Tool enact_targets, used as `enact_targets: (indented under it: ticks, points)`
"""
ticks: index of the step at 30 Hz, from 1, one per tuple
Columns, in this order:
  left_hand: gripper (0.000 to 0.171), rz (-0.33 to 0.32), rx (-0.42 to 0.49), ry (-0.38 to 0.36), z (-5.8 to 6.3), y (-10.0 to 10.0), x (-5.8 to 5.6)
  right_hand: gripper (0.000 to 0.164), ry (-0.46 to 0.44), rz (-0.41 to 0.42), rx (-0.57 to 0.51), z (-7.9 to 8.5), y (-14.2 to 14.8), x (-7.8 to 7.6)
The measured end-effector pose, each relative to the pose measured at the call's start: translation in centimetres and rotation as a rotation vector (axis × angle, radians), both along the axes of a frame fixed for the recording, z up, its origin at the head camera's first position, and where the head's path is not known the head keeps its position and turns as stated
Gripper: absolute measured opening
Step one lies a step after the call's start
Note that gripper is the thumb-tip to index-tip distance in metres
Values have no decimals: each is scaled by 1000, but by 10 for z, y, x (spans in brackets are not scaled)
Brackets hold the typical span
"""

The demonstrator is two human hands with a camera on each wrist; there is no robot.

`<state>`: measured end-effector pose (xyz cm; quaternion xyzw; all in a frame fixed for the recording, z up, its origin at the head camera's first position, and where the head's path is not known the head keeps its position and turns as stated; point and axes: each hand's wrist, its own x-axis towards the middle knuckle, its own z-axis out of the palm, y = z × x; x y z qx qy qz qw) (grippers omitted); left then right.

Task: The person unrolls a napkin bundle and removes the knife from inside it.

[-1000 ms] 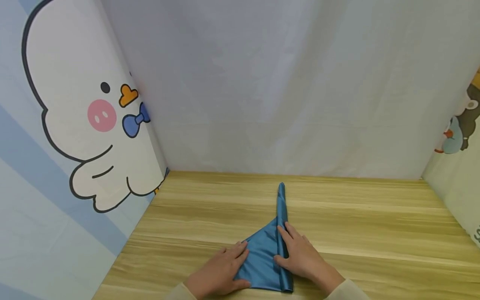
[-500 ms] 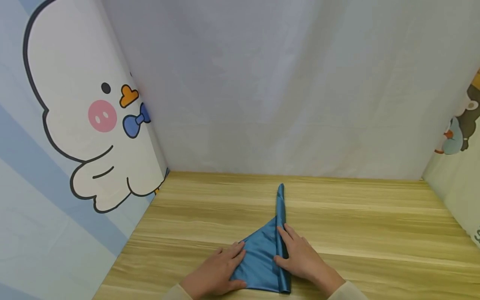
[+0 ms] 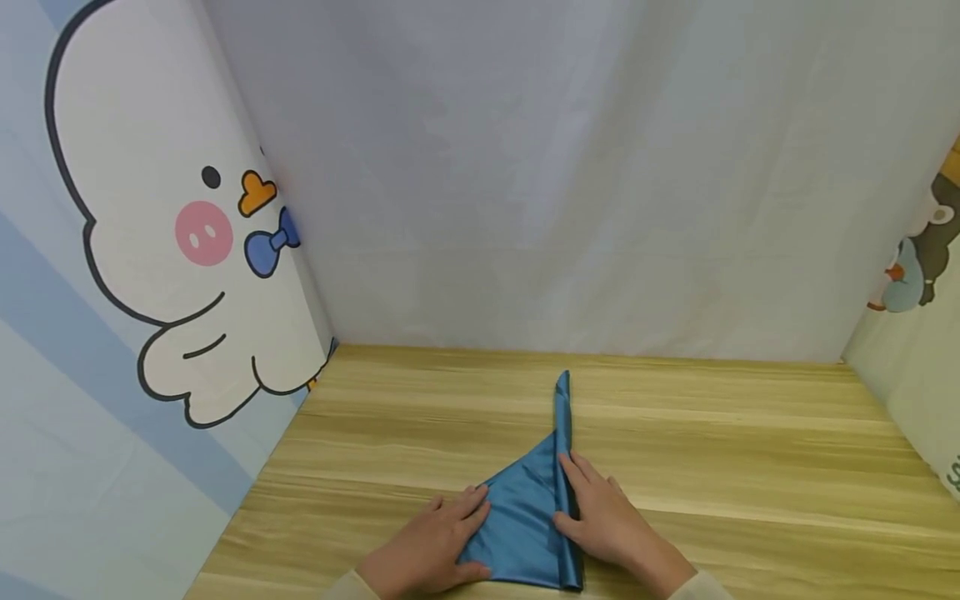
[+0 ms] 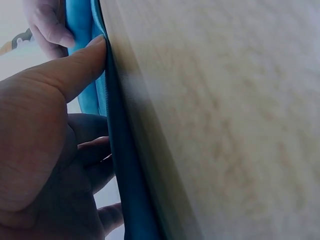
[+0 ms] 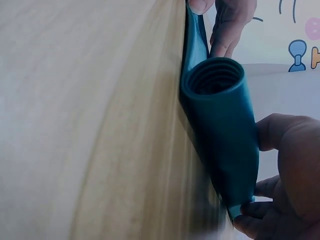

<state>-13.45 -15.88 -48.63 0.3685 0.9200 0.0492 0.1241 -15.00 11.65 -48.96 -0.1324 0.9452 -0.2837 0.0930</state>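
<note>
A shiny blue satin cloth (image 3: 519,521) lies on the wooden table, its right side wound into a long narrow roll (image 3: 562,425) that points away from me. My left hand (image 3: 429,540) rests flat on the cloth's left part, and in the left wrist view its thumb lies at the stitched hem (image 4: 105,92). Over the near half of the roll lies my right hand (image 3: 611,521), fingers slightly bent, thumb and fingertips touching it. The right wrist view shows the roll's open near end (image 5: 215,77) with several layers inside; thumb and fingers touch its upper side.
The wooden table (image 3: 712,433) stretches to a pale grey curtain (image 3: 570,183) at the back. A printed panel with a white cartoon bird (image 3: 142,167) stands on the left. Another printed panel (image 3: 911,358) borders the right side.
My left hand has slid slightly left and nearer to me, baring a little more cloth. The cloth and its roll have shifted slightly toward me, and the right hand stays on the roll.
</note>
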Motion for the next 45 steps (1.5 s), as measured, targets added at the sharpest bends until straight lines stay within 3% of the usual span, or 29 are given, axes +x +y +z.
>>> enact_targets:
  ticks: [13, 22, 30, 38, 45]
  points:
    - [80, 17, 7, -17, 2, -1, 1, 73, 12, -11, -3, 0, 10, 8]
    - [79, -6, 22, 39, 0, -5, 2, 72, -9, -22, 8, -7, 12, 8]
    - [80, 18, 21, -29, 3, -5, 1, 71, -9, -21, 14, -9, 14, 8]
    - [76, 34, -83, 45, 17, 20, 8, 65, 89, 59, 59, 2, 12, 3]
    - [80, 131, -97, -27, 18, 44, 7, 72, 148, 176, 151, 8, -1, -9]
